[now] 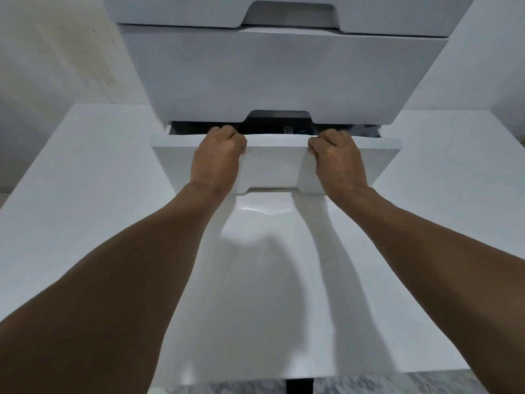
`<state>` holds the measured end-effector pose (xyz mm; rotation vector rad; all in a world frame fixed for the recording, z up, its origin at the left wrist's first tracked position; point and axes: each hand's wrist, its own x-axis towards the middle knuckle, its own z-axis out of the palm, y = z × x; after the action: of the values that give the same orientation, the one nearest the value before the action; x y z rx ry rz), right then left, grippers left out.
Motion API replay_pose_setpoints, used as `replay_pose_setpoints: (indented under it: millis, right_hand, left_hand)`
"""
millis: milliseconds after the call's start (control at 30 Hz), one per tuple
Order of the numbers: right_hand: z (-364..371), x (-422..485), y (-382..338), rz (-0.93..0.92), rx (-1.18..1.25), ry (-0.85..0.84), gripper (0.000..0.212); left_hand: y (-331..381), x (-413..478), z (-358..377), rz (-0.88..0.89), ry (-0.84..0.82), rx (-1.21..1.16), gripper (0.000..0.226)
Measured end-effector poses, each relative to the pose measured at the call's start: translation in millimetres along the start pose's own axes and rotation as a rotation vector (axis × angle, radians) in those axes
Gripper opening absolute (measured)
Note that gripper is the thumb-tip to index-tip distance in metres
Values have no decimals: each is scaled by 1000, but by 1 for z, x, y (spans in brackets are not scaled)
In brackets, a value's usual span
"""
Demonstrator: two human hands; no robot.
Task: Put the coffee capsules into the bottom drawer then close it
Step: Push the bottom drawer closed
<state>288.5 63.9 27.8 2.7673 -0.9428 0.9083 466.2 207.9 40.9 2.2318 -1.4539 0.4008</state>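
The bottom drawer of a white plastic drawer unit sticks out a short way, leaving a narrow dark gap along its top. My left hand grips the front's top edge left of centre, fingers curled over the rim. My right hand grips the same edge right of centre. Dark things show inside through the gap; I cannot make out whether they are coffee capsules.
The drawer above is shut, and another one sits over it. The unit stands on a white tabletop. White walls rise on both sides. The table's near edge runs along the bottom, with tiled floor below.
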Motion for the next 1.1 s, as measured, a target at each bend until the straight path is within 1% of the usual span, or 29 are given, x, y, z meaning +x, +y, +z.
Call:
replay_pose_setpoints:
  millis: [100, 200, 233, 267, 300, 367, 400, 433, 500, 600, 700, 900, 1100]
  right_hand:
    - [4, 6, 1, -4, -2, -17, 23]
    - [-3, 9, 0, -5, 46, -4, 16]
    - [-6, 9, 0, 5, 56, -9, 21]
    - [-10, 9, 0, 8, 43, -17, 35]
    - [-13, 9, -1, -8, -2, -28, 52]
    - [-19, 13, -3, -50, -100, -93, 83]
    - [-21, 16, -5, -51, -128, -131, 95]
    - [-22, 19, -7, -50, -146, -154, 103]
    - [-20, 24, -7, -51, -182, -162, 111]
    - [-12, 26, -3, -51, -220, -170, 116]
    - [-5, 28, 1, -43, -218, -145, 117]
    - [10, 28, 5, -35, -273, -70, 109]
    - [20, 28, 9, -34, -317, -16, 108]
  left_hand:
    - [0, 6, 1, -11, -11, -15, 17]
    - [1, 6, -2, -28, -18, -12, 18]
    - [2, 4, -4, -21, 0, -10, 21]
    - [2, 3, -6, 4, 30, 4, 32]
    - [3, 2, -7, 46, 47, 40, 51]
    - [3, 5, -11, 95, 13, 134, 89]
    - [4, 8, -12, 84, -6, 177, 102]
    - [3, 12, -13, 64, -9, 210, 110]
    - [0, 17, -14, 40, -4, 250, 118]
    - [-7, 20, -10, 53, -26, 286, 119]
    - [-11, 22, -4, 42, -7, 293, 116]
    - [-14, 24, 8, 32, 68, 332, 109]
    - [-23, 28, 14, 57, 98, 387, 105]
